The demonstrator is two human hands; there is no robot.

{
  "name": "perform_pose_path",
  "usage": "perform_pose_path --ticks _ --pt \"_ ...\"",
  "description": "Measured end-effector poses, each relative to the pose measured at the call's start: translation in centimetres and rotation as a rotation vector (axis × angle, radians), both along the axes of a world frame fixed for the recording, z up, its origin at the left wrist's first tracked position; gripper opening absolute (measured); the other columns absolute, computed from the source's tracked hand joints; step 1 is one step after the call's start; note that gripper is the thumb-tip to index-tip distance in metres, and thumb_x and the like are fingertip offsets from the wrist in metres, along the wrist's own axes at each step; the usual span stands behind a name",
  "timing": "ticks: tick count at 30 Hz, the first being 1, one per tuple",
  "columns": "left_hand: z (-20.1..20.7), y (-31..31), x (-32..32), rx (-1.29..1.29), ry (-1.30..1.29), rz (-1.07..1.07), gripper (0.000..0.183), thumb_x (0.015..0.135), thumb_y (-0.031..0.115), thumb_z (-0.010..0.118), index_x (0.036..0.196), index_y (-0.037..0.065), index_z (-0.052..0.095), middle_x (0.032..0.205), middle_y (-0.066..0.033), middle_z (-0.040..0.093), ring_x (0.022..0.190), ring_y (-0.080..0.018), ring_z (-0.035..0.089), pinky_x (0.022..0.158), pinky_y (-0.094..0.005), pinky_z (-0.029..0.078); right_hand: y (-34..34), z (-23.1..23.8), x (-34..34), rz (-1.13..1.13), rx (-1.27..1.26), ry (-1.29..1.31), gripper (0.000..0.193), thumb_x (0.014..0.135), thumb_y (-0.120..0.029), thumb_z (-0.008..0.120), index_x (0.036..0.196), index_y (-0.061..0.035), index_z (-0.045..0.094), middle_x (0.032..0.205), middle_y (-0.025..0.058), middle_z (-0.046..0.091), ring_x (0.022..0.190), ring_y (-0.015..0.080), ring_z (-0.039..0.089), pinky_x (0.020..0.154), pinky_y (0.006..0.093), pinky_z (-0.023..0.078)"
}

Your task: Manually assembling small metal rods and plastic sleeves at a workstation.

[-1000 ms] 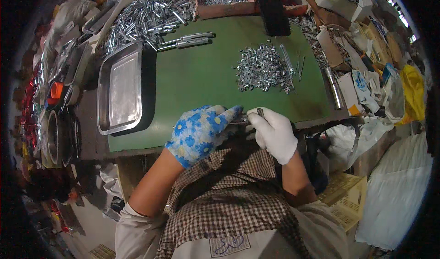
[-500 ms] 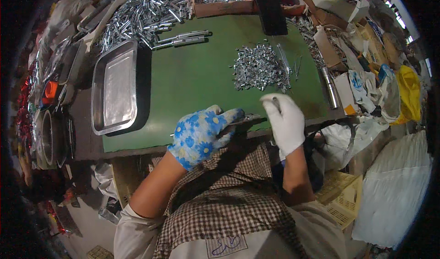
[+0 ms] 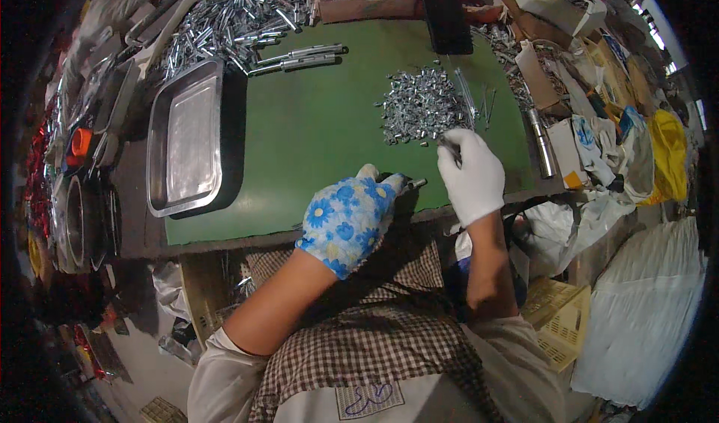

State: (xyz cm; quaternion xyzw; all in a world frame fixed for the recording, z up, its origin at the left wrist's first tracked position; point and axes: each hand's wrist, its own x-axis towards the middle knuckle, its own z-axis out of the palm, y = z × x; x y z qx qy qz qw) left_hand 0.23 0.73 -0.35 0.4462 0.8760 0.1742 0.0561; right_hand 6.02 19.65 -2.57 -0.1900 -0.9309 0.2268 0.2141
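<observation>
My left hand (image 3: 346, 224), in a white glove with blue flowers, is closed around a slim metal rod (image 3: 416, 185). Only the rod's tip sticks out past the fingers, toward the right; the rest is hidden. My right hand (image 3: 475, 180), in a plain white glove, is at the near edge of a pile of small silvery metal sleeves (image 3: 419, 105). Its thumb and fingertips are pinched together, with a dark bit between them too small to name. Both hands are over the near part of the green work mat (image 3: 314, 123).
A steel tray (image 3: 153, 161) stands at the left. Behind it lies a heap of metal tubes (image 3: 225, 34), with two longer rod assemblies (image 3: 307, 62) in front. A red box of small parts (image 3: 367, 7) and a black flat object (image 3: 446, 19) are at the back. A metal cylinder (image 3: 541, 142) lies right.
My right hand has moved up to the near edge of the pile. My left hand has shifted a little to the right, still holding the rod.
</observation>
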Motion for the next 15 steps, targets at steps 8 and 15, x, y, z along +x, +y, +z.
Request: perform_pose_path --ticks 8,15 --pt "0.7 -0.1 0.0 -0.028 -0.048 -0.04 0.037 0.08 0.014 0.062 0.117 0.01 0.06 0.097 -0.015 0.058 0.079 -0.0304 0.065 0.065 -0.0413 0.053 -1.0 0.5 1.6 0.155 -0.2 -0.038 0.016 0.081 -0.014 0.064 0.095 -0.0081 0.063 0.089 0.0121 0.064 0.077 0.0291 0.064 0.069 0.0372 0.051" --pt "0.6 -0.2 -0.3 -0.033 -0.054 -0.056 0.037 0.081 0.014 0.062 0.117 0.01 0.06 0.097 -0.0153 0.058 0.079 -0.0307 0.064 0.065 -0.0417 0.053 -0.6 0.7 0.9 0.197 -0.169 -0.011 0.014 0.082 -0.014 0.063 0.095 -0.0083 0.063 0.089 0.0118 0.064 0.077 0.0312 0.063 0.069 0.0382 0.05"
